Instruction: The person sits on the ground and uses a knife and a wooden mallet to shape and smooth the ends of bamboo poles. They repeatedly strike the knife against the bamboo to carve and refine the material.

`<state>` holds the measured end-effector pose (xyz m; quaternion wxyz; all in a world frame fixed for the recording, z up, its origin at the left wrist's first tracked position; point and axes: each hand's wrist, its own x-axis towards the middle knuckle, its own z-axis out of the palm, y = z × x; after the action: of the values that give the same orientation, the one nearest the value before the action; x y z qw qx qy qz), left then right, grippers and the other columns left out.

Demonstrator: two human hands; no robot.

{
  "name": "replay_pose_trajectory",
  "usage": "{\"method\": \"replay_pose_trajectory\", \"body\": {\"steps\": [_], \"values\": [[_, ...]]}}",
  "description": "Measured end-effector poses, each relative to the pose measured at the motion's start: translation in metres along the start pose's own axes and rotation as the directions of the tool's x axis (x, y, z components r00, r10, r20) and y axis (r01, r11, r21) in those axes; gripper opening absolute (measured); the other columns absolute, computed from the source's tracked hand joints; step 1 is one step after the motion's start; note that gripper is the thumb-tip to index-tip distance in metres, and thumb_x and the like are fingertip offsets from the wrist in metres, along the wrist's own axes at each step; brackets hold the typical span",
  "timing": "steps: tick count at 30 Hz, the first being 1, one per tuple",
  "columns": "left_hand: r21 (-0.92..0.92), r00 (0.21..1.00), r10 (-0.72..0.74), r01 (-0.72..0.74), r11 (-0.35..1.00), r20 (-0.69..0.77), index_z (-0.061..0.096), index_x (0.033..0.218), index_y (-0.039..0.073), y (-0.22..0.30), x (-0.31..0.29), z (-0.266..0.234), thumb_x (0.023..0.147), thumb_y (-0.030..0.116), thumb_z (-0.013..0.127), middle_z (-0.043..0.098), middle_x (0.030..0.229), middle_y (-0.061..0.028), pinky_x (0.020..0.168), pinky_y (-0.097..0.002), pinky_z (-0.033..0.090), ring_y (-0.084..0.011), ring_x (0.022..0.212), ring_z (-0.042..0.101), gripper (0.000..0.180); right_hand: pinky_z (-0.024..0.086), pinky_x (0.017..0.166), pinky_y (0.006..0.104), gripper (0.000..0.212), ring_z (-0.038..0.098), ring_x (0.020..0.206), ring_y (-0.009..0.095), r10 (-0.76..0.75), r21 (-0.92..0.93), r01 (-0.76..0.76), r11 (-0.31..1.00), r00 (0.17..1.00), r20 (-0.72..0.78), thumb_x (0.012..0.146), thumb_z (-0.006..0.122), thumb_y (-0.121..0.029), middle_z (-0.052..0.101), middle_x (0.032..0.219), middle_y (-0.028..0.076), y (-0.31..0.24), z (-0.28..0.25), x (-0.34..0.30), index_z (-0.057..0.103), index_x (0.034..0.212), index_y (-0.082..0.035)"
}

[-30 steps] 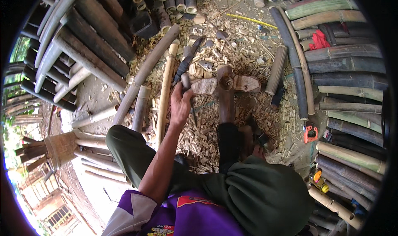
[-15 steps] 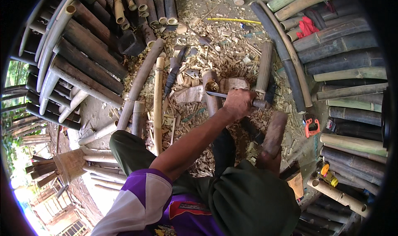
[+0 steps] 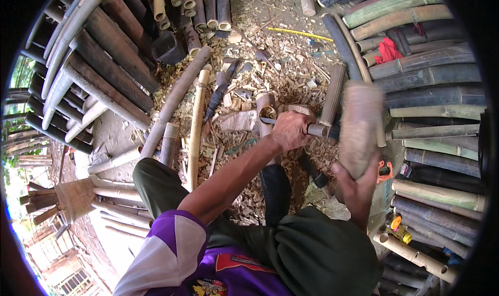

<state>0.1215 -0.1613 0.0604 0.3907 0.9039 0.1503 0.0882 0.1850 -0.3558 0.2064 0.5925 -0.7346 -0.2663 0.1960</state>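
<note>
My left hand point(image 3: 292, 132) is closed around a chisel point(image 3: 318, 131). The chisel's blade points left, its tip at the open, cut end of a bamboo piece point(image 3: 266, 101). That bamboo rests across a pale wooden block point(image 3: 240, 120), and my left forearm covers part of it. My right hand point(image 3: 357, 185) grips the lower end of a thick wooden mallet point(image 3: 359, 127). The mallet is raised, blurred by motion, to the right of the chisel's handle end, and does not touch it.
Wood chips point(image 3: 249, 189) cover the ground. A pale bamboo pole point(image 3: 196, 134) and a black-wrapped tool point(image 3: 221, 93) lie left of the block. Bamboo stacks point(image 3: 431, 95) line the right side; more bamboo poles point(image 3: 112, 82) stand left. A yellow measuring tape point(image 3: 299, 33) lies beyond.
My right hand has lifted the mallet up and forward from near my knee. My left hand and the chisel have shifted slightly left, with the blade still at the bamboo's opening.
</note>
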Motion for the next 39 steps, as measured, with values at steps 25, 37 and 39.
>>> {"method": "replay_pose_trajectory", "body": {"steps": [25,37,39], "values": [[-0.497,0.850,0.244,0.024,0.867,0.467,0.067,0.107,0.014,-0.099,0.120,-0.004,0.091,0.023,0.075,0.070,0.102,0.0025,0.073,-0.0341,0.047,-0.0103,0.080,0.059,0.020,0.028,0.121,0.0407,0.099,0.036,0.148,0.032,-0.167,-0.155,0.150,0.976,0.980,-0.107,0.082,0.072,-0.003,0.032,0.163,0.021,0.011,0.005,0.075,0.018,0.165,-0.007],[-0.491,0.933,0.060,0.131,0.861,0.354,0.069,0.105,0.005,-0.020,0.055,-0.094,0.091,0.008,0.074,0.074,0.105,-0.0056,0.088,-0.0323,0.055,-0.0164,0.101,0.069,0.015,0.039,0.115,0.0448,0.097,0.046,0.140,0.038,-0.192,-0.478,0.359,0.802,0.912,0.363,0.080,0.071,0.000,0.044,0.152,0.022,-0.034,0.046,0.094,0.024,0.164,-0.015],[-0.703,0.983,0.175,-0.092,0.705,0.047,0.072,0.110,0.007,-0.049,0.035,-0.061,0.086,0.012,0.078,0.076,0.094,-0.0073,0.085,-0.0354,0.057,-0.0197,0.090,0.071,0.026,0.045,0.108,0.0495,0.097,0.056,0.131,0.045,0.026,-0.619,0.350,0.704,0.857,0.515,0.081,0.073,-0.004,0.054,0.139,0.025,-0.051,0.060,0.094,0.026,0.164,-0.026]]}}
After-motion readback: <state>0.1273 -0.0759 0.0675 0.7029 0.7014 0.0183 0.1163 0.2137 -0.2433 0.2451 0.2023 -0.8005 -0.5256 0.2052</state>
